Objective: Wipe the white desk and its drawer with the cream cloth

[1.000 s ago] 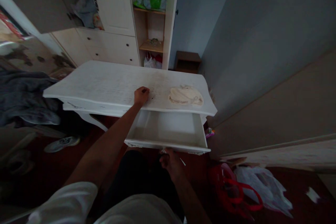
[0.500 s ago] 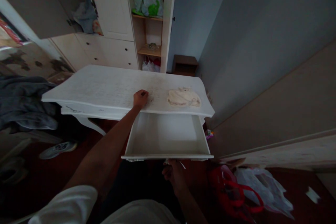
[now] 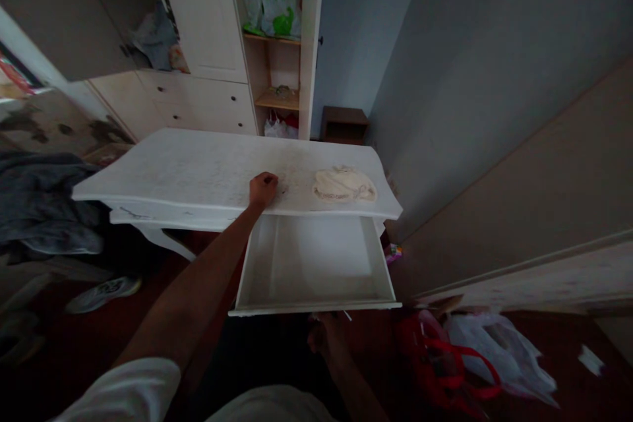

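Note:
My left hand (image 3: 264, 189) rests closed on the top of a white table (image 3: 208, 158), near its front edge. Its fingers are curled in, and I cannot make out whether anything is inside them. Below the tabletop, a shallow white drawer (image 3: 321, 257) is pulled out, with nothing visible in it. My right hand (image 3: 324, 336) is at the middle of the drawer front, gripping it from below; the front hides the fingertips. A thin white strip (image 3: 347, 316) pokes out beside that hand. A crumpled cream cloth (image 3: 345, 184) lies on the table's right part.
Behind the table stands a white wardrobe (image 3: 217, 33) with plastic bags (image 3: 279, 3) on an open shelf. Dark clothing (image 3: 49, 201) is piled at left, above a shoe (image 3: 103, 295). A red bag (image 3: 440, 362) and a white plastic bag (image 3: 502, 353) sit on the floor at right.
The drawer has come slightly further out towards me, my right hand moving with it. My left hand stays closed on the tabletop. The view has shifted a little.

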{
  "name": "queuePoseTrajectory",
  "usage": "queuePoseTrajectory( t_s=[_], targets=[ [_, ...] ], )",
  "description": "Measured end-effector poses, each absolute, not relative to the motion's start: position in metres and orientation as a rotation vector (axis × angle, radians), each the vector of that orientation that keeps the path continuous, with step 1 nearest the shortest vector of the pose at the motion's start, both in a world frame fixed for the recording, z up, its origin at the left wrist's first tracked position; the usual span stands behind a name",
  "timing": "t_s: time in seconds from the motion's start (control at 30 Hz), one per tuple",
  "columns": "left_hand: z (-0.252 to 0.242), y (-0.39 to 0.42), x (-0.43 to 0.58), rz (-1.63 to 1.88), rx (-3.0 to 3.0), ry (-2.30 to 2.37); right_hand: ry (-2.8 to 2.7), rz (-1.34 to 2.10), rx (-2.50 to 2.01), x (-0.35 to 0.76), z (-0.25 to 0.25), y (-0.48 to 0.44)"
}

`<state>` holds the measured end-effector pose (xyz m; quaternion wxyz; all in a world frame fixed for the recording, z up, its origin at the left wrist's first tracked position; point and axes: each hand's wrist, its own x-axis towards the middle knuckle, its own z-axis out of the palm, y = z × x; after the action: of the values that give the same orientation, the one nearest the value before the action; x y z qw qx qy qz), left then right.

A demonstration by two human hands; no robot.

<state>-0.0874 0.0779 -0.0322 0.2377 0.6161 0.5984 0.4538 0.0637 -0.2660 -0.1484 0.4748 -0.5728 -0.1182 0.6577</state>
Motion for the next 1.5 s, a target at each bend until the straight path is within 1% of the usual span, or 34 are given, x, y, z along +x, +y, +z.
queuePoseTrajectory(
  t_s=[0.3,0.5,0.7,0.87,1.03,1.2,1.3,1.4,1.5],
  targets=[
    [-0.033,0.079,-0.087,1.245,1.695,1.641,-0.305,1.586,-1.376,0.063,-0.151,-0.271],
    [-0.035,0.079,-0.087,1.240,1.709,1.653,-0.328,1.586,-1.353,0.060,-0.167,-0.274],
    [-0.034,0.078,-0.087,1.221,1.748,1.673,-0.321,1.491,-1.278,0.056,-0.178,-0.271],
    [-0.029,0.073,-0.085,1.166,1.831,1.684,-0.456,1.433,-1.194,0.061,-0.186,-0.267],
    [-0.023,0.072,-0.078,1.087,1.836,1.759,-0.579,1.414,-1.251,0.067,-0.196,-0.266],
    [-0.011,0.072,-0.040,1.049,1.829,1.752,-0.620,1.553,-1.460,0.068,-0.183,-0.260],
    [0.003,0.060,0.002,1.047,1.996,1.640,-0.632,1.596,-1.489,0.071,-0.170,-0.257],
    [0.021,0.049,0.048,0.799,2.478,1.357,-0.632,1.602,-1.490,0.075,-0.158,-0.257],
    [0.034,0.051,0.087,0.544,2.634,1.182,-0.626,1.593,-1.482,0.078,-0.149,-0.259]
  ],
)
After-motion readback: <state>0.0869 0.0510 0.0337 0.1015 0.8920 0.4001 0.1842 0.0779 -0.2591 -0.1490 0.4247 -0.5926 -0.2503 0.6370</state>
